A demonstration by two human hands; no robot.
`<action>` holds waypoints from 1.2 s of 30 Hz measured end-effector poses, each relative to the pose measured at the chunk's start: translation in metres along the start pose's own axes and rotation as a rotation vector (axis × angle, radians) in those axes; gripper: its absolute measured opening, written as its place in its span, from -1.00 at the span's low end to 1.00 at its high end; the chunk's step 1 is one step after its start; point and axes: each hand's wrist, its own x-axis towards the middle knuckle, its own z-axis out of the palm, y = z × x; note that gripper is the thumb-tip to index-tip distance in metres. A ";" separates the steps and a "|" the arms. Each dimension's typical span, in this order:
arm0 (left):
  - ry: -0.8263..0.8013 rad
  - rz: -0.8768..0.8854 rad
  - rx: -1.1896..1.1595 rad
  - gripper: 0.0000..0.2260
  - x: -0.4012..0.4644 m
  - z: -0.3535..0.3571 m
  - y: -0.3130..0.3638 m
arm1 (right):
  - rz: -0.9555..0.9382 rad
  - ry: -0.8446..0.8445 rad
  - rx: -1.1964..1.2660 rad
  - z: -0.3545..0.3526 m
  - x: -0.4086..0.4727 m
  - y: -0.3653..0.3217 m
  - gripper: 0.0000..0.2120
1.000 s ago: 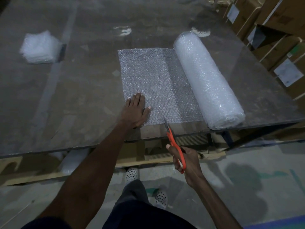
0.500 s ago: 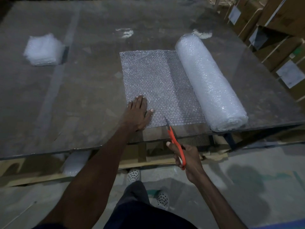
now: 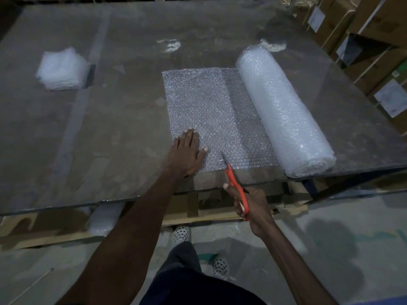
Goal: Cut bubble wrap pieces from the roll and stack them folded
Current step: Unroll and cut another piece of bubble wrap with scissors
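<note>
A white bubble wrap roll [image 3: 284,111] lies on the glass-topped table [image 3: 110,133], right of centre. An unrolled sheet [image 3: 211,111] spreads flat to its left. My left hand [image 3: 186,153] presses flat on the sheet's near left corner, fingers spread. My right hand [image 3: 248,203] grips orange-handled scissors [image 3: 234,183] below the table's front edge; their blade tips lie over the sheet's near edge. A stack of folded bubble wrap pieces [image 3: 62,69] sits at the far left of the table.
Cardboard boxes [image 3: 374,40] with white labels stand along the right. Another bubble wrap bundle [image 3: 105,219] and wooden pallet boards [image 3: 44,234] lie under the table. My feet in dotted shoes [image 3: 180,233] stand on the concrete floor.
The scissors have moved forward, so the blade tips now lie over the sheet's near edge. My left hand stays pressed on the sheet.
</note>
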 end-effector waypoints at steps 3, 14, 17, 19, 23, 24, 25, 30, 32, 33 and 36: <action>-0.015 -0.004 0.003 -0.37 0.001 0.000 0.000 | -0.015 -0.004 0.010 0.000 0.000 0.002 -0.73; -0.019 -0.010 -0.014 -0.37 -0.003 -0.002 0.002 | -0.004 0.048 -0.042 0.009 0.013 -0.010 -0.68; -0.026 -0.014 -0.026 -0.36 -0.003 -0.003 0.002 | 0.017 0.047 -0.061 0.008 0.017 -0.009 -0.71; -0.030 -0.013 -0.029 -0.36 -0.003 -0.004 0.003 | 0.017 0.050 -0.064 0.008 0.019 -0.006 -0.71; -0.021 -0.015 -0.024 -0.37 -0.004 -0.005 0.003 | 0.013 0.062 -0.040 0.007 0.020 -0.005 -0.62; -0.023 -0.017 -0.023 -0.37 -0.004 -0.005 0.003 | 0.010 0.064 -0.040 0.008 0.020 -0.006 -0.63; -0.025 -0.018 -0.022 -0.37 -0.004 -0.005 0.003 | 0.008 0.063 -0.042 0.008 0.020 -0.009 -0.65; -0.031 -0.018 -0.020 -0.36 -0.005 -0.004 0.002 | 0.015 0.058 -0.045 0.014 0.022 -0.023 -0.80; -0.039 -0.018 -0.023 -0.36 -0.006 -0.004 0.002 | 0.019 0.061 -0.062 0.015 0.023 -0.026 -0.78; -0.038 -0.018 -0.022 -0.36 -0.006 -0.003 0.002 | 0.020 0.060 -0.066 0.016 0.023 -0.027 -0.77; -0.030 -0.021 -0.016 -0.36 -0.006 -0.004 0.002 | 0.018 0.060 -0.049 0.016 0.024 -0.024 -0.75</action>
